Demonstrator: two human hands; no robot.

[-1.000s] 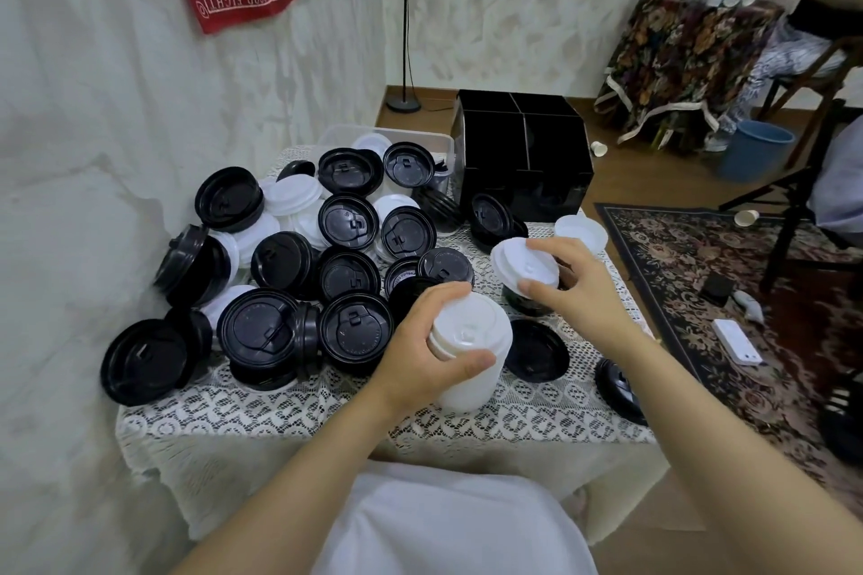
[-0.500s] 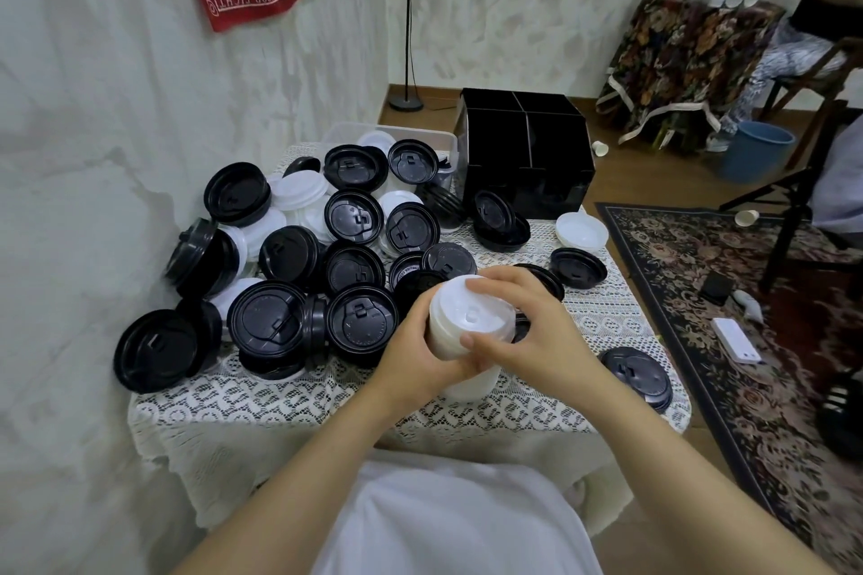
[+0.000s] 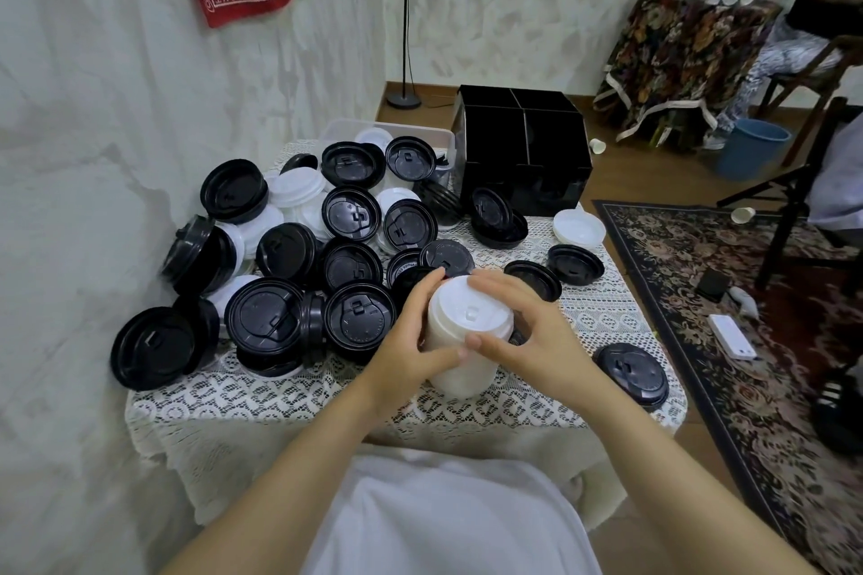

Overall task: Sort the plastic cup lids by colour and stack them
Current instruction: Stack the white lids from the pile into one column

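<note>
Two hands: both grip the tall stack of white plastic cup lids [image 3: 460, 371]. The left hand [image 3: 406, 341] curls round its left side with the thumb across the front. The right hand [image 3: 527, 341] cups the top lid from the right, thumb at the front, fingers over the far rim.
White stack: upright on the lace-covered tabletop [image 3: 607, 322], between the two hands.
Black heap: many loose round black plastic cup lids [image 3: 289, 266], with some white ones mixed in, piled left of and behind the white stack. The nearest lie just beside the left hand.
Single black lids: two flat black lids [image 3: 533, 279] [image 3: 575, 264] behind and right of the white stack. A third black lid [image 3: 631, 374] lies right of the stack.
Short white pile: a few nested white lids [image 3: 578, 226], behind and right of the white stack, well apart from it.
Black divided organiser box [image 3: 523, 154]: well behind the white stack.
Clear plastic bin [image 3: 345, 128]: behind and left of the white stack, holding lids.
</note>
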